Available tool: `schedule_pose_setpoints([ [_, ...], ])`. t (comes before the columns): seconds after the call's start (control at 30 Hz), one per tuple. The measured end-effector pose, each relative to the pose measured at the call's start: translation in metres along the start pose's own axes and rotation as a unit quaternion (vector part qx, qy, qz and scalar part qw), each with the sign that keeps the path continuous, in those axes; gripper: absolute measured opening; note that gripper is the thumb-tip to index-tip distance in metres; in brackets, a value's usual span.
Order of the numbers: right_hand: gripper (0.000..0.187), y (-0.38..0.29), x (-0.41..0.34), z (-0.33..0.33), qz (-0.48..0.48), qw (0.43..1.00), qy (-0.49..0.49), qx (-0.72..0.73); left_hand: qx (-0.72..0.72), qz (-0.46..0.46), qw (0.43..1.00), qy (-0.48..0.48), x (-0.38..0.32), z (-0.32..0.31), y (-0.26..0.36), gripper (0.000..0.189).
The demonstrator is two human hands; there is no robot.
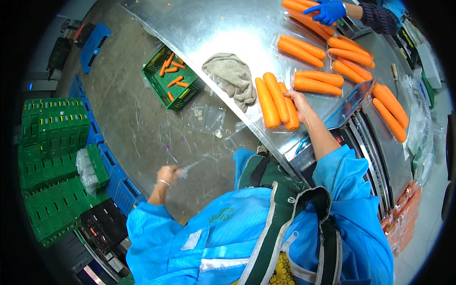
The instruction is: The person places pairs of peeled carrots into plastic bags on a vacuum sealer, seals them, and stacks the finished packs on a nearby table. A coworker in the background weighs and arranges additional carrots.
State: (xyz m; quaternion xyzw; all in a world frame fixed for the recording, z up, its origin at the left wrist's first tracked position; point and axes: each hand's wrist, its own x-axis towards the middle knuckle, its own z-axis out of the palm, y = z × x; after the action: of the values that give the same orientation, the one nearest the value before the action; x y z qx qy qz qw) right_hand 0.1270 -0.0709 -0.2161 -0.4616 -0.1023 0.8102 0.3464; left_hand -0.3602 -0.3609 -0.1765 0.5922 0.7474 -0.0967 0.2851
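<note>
My right hand (298, 104) grips the side of a clear-wrapped pack of three large carrots (273, 101) at the near edge of the steel table (185, 25). Away from the table, over the floor, my left hand (169, 174) is blurred and closed on a thin strip of clear plastic film (192, 166). A crumpled grey cloth (229, 76) lies just left of the pack. Another carrot pack (318, 82) rests on the table beyond my right hand, with a further carrot pack (301, 51) behind it.
Across the table, a co-worker's blue-gloved hand (329, 12) touches carrots. A sealing machine (370, 160) stands at the right near a carrot pack (389, 112). On the floor sit a green crate (153, 76) of loose carrots and stacked green crates (53, 131).
</note>
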Motion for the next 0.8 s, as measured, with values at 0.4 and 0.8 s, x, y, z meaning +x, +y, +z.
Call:
schedule_pose_setpoints([
  [0.4, 0.041, -0.006, -0.024, 0.02, -0.088, 0.969, 0.054, -0.222, -0.069, -0.188, 0.915, 0.35, 0.01, -0.069, -0.088, 0.035],
  [0.8, 0.041, -0.017, -0.034, 0.008, 0.098, 0.992, -0.038, 0.064, -0.248, 0.219, 0.943, 0.03, 0.111, -0.02, 0.313, 0.058],
])
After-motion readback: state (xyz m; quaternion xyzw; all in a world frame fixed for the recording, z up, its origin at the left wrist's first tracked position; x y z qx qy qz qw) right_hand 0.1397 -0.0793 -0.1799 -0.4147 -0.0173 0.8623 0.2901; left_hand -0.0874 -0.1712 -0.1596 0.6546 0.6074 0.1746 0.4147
